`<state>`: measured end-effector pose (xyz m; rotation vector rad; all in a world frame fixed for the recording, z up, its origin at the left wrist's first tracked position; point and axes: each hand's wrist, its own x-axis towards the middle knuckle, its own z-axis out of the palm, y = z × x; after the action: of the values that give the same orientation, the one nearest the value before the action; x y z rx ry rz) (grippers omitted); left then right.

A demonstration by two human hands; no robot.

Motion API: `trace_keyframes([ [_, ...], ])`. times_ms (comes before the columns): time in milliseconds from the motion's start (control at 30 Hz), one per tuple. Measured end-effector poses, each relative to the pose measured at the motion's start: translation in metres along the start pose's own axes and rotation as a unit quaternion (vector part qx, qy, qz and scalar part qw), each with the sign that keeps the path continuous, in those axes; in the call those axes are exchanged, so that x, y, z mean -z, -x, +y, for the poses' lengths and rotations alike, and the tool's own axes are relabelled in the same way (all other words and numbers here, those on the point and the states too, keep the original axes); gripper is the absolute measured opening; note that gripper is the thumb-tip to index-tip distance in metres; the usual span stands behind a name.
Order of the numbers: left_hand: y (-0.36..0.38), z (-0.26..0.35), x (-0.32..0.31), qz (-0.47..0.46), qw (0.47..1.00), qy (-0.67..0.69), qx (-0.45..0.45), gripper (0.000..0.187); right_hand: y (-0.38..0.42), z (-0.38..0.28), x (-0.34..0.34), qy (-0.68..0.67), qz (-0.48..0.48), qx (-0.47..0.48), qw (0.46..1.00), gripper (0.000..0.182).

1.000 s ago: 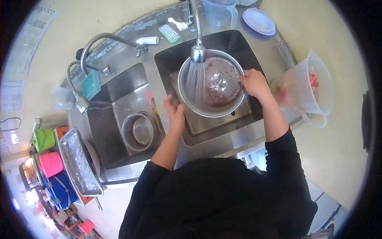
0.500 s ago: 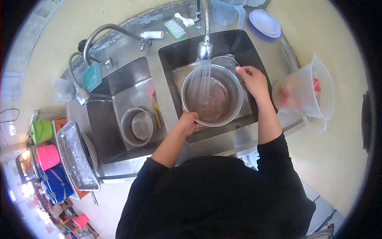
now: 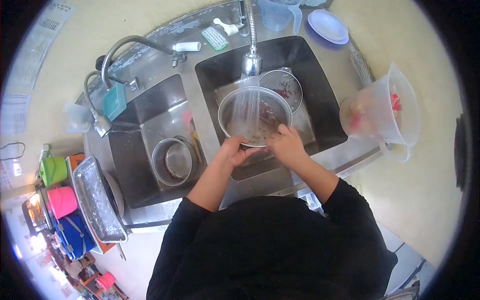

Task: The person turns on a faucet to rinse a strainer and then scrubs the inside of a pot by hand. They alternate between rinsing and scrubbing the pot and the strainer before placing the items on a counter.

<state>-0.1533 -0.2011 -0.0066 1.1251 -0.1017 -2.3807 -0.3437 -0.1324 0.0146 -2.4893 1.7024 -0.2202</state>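
A round metal pan (image 3: 235, 106) is held over the right sink basin, with water from the spray faucet (image 3: 251, 65) falling into it. My left hand (image 3: 236, 151) grips its lower left rim, fingers partly under it. My right hand (image 3: 288, 146) is closed at the lower right rim; its fingertips are partly hidden. Reddish-brown residue shows inside the pan. Behind it, a smaller round metal strainer or pan (image 3: 295, 82) with dark red bits lies in the basin.
The left basin holds a metal pot (image 3: 160, 160) and a pink-headed spatula (image 3: 187, 117). Around the sinks are a brush (image 3: 215, 38), a measuring jug (image 3: 276, 16), lilac plates (image 3: 328, 27), a whisk (image 3: 360, 67), a large clear pitcher (image 3: 372, 112) and a metal tray (image 3: 97, 200).
My right hand has moved down and left from the far right side to the near rim. The pan has shifted left and tilted, uncovering more of the smaller one behind.
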Motion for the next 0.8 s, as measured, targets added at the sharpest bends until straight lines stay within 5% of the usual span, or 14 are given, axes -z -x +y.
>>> trace_keyframes([
  [67, -0.002, 0.001, 0.007, -0.036, 0.997, 0.049, 0.043, 0.045, -0.003, 0.013, 0.006, -0.053, 0.098, 0.064, 0.992, 0.01],
  [167, 0.004, 0.005, 0.004, -0.034, 0.995, 0.067, 0.072, 0.043, -0.002, 0.02, 0.006, -0.135, 0.071, 0.072, 0.986, 0.008],
  [333, 0.038, 0.019, -0.023, -0.004, 0.997, 0.027, 0.075, 0.046, -0.016, 0.024, 0.012, -0.162, 0.155, 0.072, 0.972, 0.009],
  [433, 0.048, 0.02, -0.019, 0.008, 0.998, -0.04, 0.037, 0.061, -0.027, 0.025, 0.007, -0.155, 0.177, 0.06, 0.97, 0.01],
  [533, 0.06, 0.012, -0.006, 0.061, 0.985, -0.12, -0.11, 0.073, -0.043, 0.028, -0.002, -0.154, 0.185, 0.045, 0.97, 0.01],
  [800, 0.117, 0.024, 0.023, 0.03, 0.973, -0.157, -0.167, 0.058, -0.052, 0.061, -0.021, -0.272, 0.254, -0.074, 0.925, 0.006],
])
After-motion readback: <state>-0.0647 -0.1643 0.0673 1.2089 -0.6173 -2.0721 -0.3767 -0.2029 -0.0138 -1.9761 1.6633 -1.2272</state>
